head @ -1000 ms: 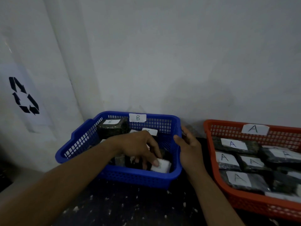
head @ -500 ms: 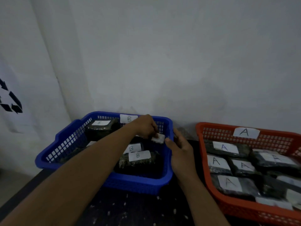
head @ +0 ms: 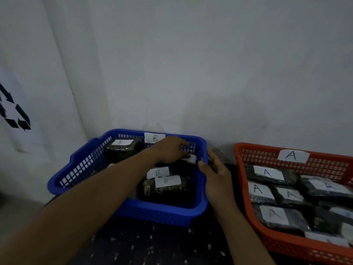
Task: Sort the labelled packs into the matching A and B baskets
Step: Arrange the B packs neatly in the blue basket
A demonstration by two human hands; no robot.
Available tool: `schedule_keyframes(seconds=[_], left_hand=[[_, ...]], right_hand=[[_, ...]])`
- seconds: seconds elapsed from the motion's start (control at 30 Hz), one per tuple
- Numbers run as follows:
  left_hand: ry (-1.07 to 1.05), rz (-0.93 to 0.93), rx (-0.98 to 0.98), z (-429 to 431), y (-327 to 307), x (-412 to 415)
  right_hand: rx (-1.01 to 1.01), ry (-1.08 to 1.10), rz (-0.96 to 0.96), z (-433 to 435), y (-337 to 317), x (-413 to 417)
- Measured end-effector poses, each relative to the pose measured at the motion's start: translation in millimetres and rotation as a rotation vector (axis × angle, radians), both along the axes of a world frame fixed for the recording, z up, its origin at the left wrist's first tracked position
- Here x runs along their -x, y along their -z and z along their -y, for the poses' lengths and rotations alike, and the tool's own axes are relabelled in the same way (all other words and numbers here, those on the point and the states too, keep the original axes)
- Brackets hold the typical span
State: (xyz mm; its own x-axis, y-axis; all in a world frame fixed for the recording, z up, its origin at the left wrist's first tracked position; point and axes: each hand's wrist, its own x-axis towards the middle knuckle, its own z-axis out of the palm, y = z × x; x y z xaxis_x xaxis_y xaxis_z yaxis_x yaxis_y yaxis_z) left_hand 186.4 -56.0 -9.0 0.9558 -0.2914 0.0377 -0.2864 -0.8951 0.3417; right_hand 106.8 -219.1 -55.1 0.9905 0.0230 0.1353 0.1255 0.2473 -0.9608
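Note:
A blue basket point(head: 80, 169) tagged B stands on the left and holds several dark packs with white B labels, one pack point(head: 168, 185) lying at the front. My left hand point(head: 172, 150) reaches into the basket's back right corner, its fingers closed on a dark pack with a white label point(head: 191, 159). My right hand point(head: 217, 176) rests with fingers apart against the blue basket's right rim and holds nothing. On the right, an orange basket point(head: 246, 163) tagged A is filled with several A packs point(head: 267, 174).
Both baskets sit on a dark speckled table point(head: 152, 243) pushed against a white wall. A white sheet with a black recycling symbol point(head: 13, 111) hangs at the far left. A narrow gap separates the two baskets.
My left hand has moved from the front of the blue basket to its back right corner with a labelled pack. The front B packs came into view. My right hand stayed at the rim.

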Motion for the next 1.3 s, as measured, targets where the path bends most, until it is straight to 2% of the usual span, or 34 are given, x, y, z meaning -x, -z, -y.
schedule_keyframes(seconds=[0.1,0.2,0.27,0.43,0.57,0.63,0.77,0.8,0.87,1.03,1.2,1.3], left_hand=[[-0.032,0.056,0.022,-15.8,-6.4,16.8],[-0.067,-0.147,-0.235,-38.9,-6.2,38.1],[-0.055,-0.241,-0.257,-49.2,-0.5,46.0],[-0.092,-0.174,0.112,-64.4,-0.2,50.7],[-0.094,-0.215,0.109,-69.5,3.7,53.4],[-0.112,-0.199,0.182,-69.2,2.5,54.2],[-0.156,-0.133,0.599,-71.9,-11.3,61.7],[-0.143,-0.137,0.653,-71.6,-15.4,64.8],[-0.086,-0.196,0.608,-67.6,-20.4,71.6],[0.027,-0.294,0.170,-45.6,-15.2,86.1],[0.056,-0.284,0.088,-33.0,-5.3,86.8],[0.064,-0.240,0.119,-32.7,-5.4,81.6]], right_hand=[[0.008,-0.010,0.020,0.4,0.4,0.1],[0.000,-0.005,0.018,-0.1,-0.5,0.9],[-0.011,-0.001,0.017,-0.1,-2.1,1.9],[-0.006,0.000,0.020,0.6,-4.0,3.2],[0.000,0.001,0.028,-0.1,-5.0,4.0],[-0.001,0.003,0.029,0.2,-6.1,4.9],[-0.015,0.006,0.017,-0.2,-6.0,4.3],[-0.018,0.008,0.016,-0.6,-5.9,4.2],[-0.019,0.005,0.015,-0.9,-5.5,4.3],[0.003,0.011,0.006,-0.5,-3.7,3.5],[-0.005,0.020,0.007,-0.6,-3.8,1.6],[-0.001,0.018,0.003,-1.0,-3.7,1.4]])
